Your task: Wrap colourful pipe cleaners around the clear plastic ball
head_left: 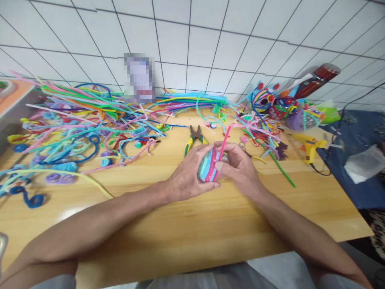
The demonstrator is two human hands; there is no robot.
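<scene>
Both my hands meet over the middle of the wooden table (192, 233). My left hand (188, 174) cups a small ball wound from pipe cleaners (209, 166), striped in blue, pink and green. My right hand (239, 166) holds the other side of the ball and pinches a pink pipe cleaner (225, 142) that sticks up from it. Just behind my hands lie pliers (195, 138) with yellow and green handles.
A big heap of loose pipe cleaners (75, 124) covers the left and back of the table. Finished colourful pipe-cleaner figures (276, 104) stand at the back right, near a yellow glue gun (309, 146). A blue cloth (357, 160) lies off the right edge.
</scene>
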